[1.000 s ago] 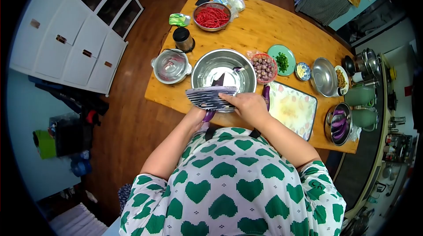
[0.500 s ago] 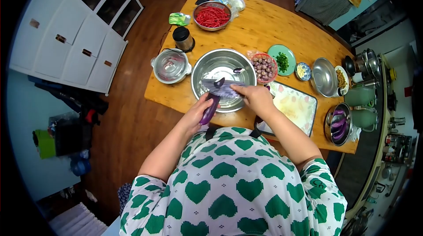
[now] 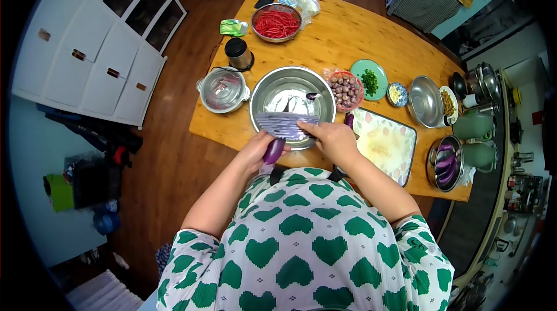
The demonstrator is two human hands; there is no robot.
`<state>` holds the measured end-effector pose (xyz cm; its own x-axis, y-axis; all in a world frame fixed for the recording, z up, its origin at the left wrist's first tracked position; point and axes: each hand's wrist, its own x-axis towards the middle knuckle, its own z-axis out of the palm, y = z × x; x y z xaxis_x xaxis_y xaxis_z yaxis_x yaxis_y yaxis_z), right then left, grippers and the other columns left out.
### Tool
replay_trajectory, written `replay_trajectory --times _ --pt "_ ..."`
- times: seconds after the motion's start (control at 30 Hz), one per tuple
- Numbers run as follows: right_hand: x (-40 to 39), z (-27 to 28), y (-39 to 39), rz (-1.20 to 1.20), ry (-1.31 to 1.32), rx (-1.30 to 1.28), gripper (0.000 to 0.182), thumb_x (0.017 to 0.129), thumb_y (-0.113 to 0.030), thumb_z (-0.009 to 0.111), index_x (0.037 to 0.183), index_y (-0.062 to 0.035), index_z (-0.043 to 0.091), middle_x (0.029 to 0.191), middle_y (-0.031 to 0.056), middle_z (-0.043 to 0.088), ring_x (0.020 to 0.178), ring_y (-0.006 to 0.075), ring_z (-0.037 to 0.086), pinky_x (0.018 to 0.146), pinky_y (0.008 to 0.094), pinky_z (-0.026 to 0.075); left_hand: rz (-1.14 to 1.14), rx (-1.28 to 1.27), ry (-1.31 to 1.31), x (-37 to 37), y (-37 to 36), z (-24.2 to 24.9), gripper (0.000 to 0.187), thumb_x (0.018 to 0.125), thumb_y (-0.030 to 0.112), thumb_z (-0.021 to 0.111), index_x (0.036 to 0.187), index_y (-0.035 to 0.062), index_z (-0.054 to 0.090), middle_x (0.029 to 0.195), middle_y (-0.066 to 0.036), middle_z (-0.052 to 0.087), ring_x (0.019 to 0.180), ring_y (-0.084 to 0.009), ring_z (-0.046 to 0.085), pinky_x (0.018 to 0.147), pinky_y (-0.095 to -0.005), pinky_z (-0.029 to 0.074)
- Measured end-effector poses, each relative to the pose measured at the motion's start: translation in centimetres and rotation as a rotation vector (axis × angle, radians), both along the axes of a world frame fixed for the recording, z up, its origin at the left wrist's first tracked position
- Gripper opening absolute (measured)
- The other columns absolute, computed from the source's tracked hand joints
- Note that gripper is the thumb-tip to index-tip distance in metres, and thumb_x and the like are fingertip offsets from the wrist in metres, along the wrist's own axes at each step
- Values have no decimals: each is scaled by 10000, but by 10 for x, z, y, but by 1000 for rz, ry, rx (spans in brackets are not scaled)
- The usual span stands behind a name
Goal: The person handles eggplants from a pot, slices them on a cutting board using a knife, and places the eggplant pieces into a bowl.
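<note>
My left hand (image 3: 255, 151) is wrapped round a purple eggplant (image 3: 274, 151) at the near rim of a large steel bowl (image 3: 261, 86). A wide blade (image 3: 287, 123), blurred with purple-grey streaks, lies across the eggplant's far end and hides it. My right hand (image 3: 335, 141) grips the right end of this blade, its handle hidden in the fingers. Inside the bowl, a small dark purple piece (image 3: 312, 96) rests toward the right side, and another dark piece shows just beyond the blade.
Right of the bowl are a red basket of small round bulbs (image 3: 346, 90), a green plate (image 3: 379, 73) and a patterned cutting board (image 3: 386, 143) with an eggplant at its corner. A lidded glass pot (image 3: 223, 89), a black-topped grinder (image 3: 238, 54) and red chillies (image 3: 276, 24) stand left and behind.
The blade has moved left and nearer to me, over the eggplant's far end. The dark end seen above the blade before is no longer visible there. My left hand has shifted slightly left.
</note>
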<state>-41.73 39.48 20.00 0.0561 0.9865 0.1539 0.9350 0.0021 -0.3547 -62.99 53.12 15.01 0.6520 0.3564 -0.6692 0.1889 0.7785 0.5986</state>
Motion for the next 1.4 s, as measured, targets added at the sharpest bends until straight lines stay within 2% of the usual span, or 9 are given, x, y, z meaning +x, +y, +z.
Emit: replay_trajectory --times 0.07,0.43,0.6,0.8,1.0,1.13,1.27,1.37,1.4 --pt "-6 3 -2 60 -45 10 586 828 -89 684 1365 -324 695 725 48 622 685 268 680 622 420 551 -8 57 -3 1 -3 -2 278 1068 269 587 1142 24 696 962 -109 746 793 -159 722 674 -273 589" --pt "3 3 -3 80 -9 22 578 825 -106 684 1359 -327 701 727 45 643 684 265 688 608 416 550 -34 152 17 5 -11 -3 205 1061 193 557 1060 55 709 872 -64 722 720 -135 674 626 -266 536" --pt "22 -6 -1 -62 -11 79 515 824 -95 688 1301 -282 741 801 60 719 722 290 710 637 410 573 -33 137 -56 -1 -11 6 517 1088 241 534 1546 61 378 934 -56 659 727 -138 648 641 -263 538" --pt "26 3 2 -54 -9 -40 485 818 -62 685 1251 -264 771 870 132 745 752 322 717 691 438 585 -55 144 -23 -2 -12 11 558 1100 255 528 1608 124 340 1019 -61 647 760 -142 649 663 -274 552" --pt "52 -38 12 -372 221 -348 425 894 -105 675 1260 -298 768 912 142 760 788 344 727 714 433 589 -32 114 -76 -12 -7 1 561 1115 255 490 1627 127 297 1199 -138 675 866 -195 702 765 -302 592" --pt "29 -23 2 -304 198 -169 470 880 -97 709 1296 -312 749 938 139 762 830 347 726 746 442 584 60 122 -126 -2 1 7 434 1123 253 424 1517 76 377 1237 -151 672 983 -214 705 886 -317 593" --pt "7 -3 -1 -116 110 22 527 823 -58 695 1303 -271 732 912 77 758 804 296 727 702 426 582 121 56 -27 10 0 11 329 1121 257 420 1365 52 500 1017 -128 722 848 -199 716 769 -310 602" --pt "-3 -1 -3 -30 66 -3 601 783 -53 700 1341 -277 708 768 68 670 734 290 703 668 427 568 -10 100 -6 7 2 -22 321 1112 245 448 1296 32 602 1041 -127 729 835 -194 709 740 -304 580" --pt "-6 2 -2 -11 59 5 604 784 -56 698 1345 -280 706 763 69 666 726 288 700 663 426 565 20 136 -25 11 -3 -13 263 1093 208 512 1144 20 689 967 -92 732 808 -167 697 710 -296 564"
